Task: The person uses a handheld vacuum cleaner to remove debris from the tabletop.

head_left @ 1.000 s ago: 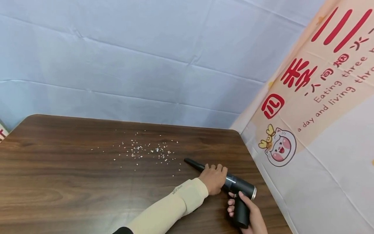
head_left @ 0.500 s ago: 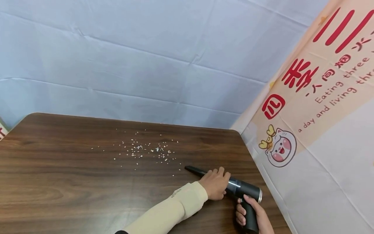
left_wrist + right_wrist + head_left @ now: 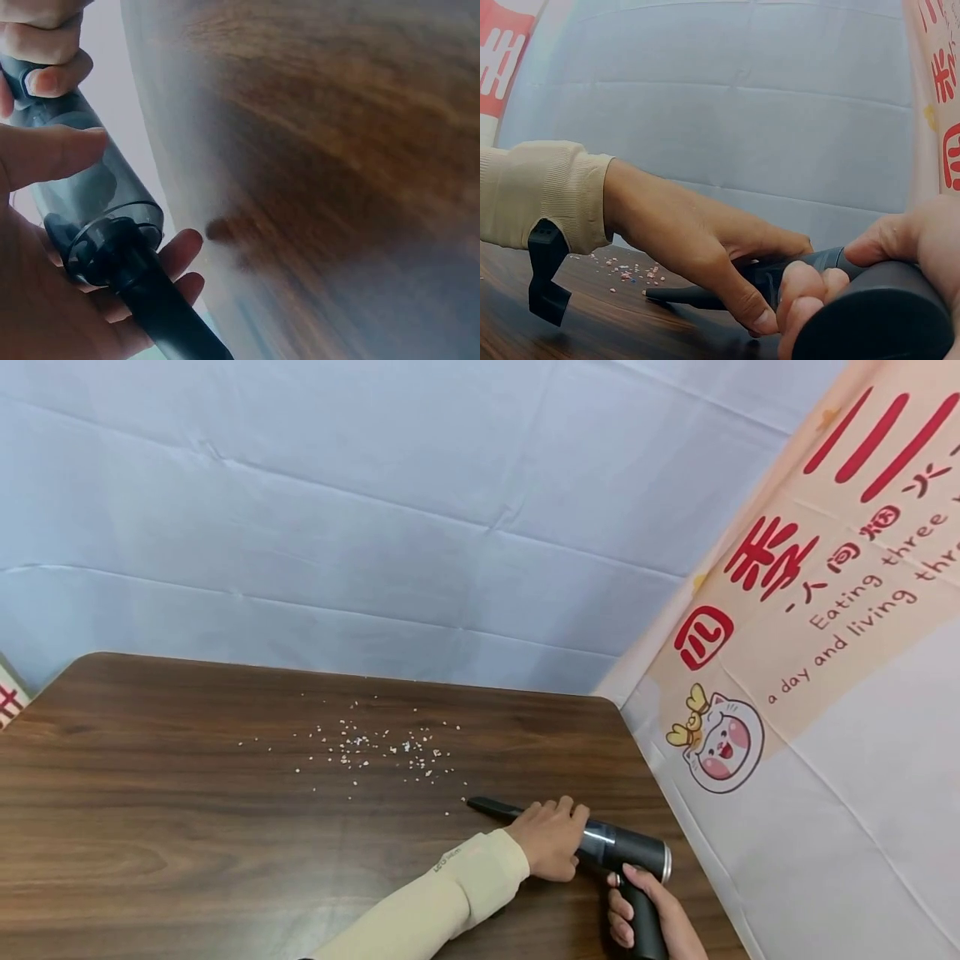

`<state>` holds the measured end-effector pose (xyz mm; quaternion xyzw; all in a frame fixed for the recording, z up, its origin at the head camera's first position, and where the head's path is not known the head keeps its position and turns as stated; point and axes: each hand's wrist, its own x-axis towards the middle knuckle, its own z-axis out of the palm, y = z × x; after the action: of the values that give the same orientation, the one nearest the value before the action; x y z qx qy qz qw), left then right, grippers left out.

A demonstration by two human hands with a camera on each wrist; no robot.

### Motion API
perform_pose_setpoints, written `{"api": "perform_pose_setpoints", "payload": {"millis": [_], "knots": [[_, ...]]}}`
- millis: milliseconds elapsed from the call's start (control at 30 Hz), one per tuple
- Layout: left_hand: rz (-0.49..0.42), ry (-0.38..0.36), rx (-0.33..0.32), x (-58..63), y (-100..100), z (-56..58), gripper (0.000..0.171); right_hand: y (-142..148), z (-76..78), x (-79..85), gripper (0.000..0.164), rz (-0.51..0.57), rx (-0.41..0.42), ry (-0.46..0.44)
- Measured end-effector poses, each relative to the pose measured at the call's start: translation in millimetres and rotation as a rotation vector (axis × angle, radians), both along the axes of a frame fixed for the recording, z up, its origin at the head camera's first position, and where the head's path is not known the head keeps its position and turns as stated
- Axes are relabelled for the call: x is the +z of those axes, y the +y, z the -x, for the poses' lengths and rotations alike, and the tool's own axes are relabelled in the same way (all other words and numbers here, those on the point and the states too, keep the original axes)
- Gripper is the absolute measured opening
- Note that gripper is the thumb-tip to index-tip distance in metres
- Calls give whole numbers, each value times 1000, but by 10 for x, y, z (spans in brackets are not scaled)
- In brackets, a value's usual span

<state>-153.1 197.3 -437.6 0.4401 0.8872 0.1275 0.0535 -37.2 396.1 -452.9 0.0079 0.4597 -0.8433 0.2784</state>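
Note:
A black handheld vacuum cleaner (image 3: 637,853) with a long flat nozzle (image 3: 491,808) points left across the wooden table. My left hand (image 3: 549,841) grips its front barrel from above; in the left wrist view the thumb and fingers go round the clear dust cup (image 3: 82,180). The pistol handle is in my right hand (image 3: 660,914), thumb up near the top of the grip. The handle's round base (image 3: 874,322) fills the front of the right wrist view. Small pale crumbs (image 3: 365,764) lie scattered left of the nozzle, whose tip is right beside the nearest ones.
The dark wooden table (image 3: 150,827) has rounded far corners. A pale cloth backdrop (image 3: 337,527) hangs behind it. Along the right side stands a printed banner (image 3: 840,735) with red characters. A cream sleeve (image 3: 427,902) covers my left forearm.
Both hands have brought the vacuum cleaner nearer to me, its handle end shifting right and its nozzle tip lower in view. The grip of both hands and the crumbs look the same.

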Motion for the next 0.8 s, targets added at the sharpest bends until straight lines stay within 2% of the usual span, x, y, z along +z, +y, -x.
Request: {"api": "perform_pose_setpoints", "payload": {"millis": [167,433,800], "knots": [[-2,7,12,1,-15,-5,63,-10,11,9,39,-5,-2,11],[-9,3,28,-4,-36,2,62,-42,18,23,36,-47,-21,-18],[-4,33,33,-3,-81,11,60,-146,19,21,35,-89,-61,-35]]}}
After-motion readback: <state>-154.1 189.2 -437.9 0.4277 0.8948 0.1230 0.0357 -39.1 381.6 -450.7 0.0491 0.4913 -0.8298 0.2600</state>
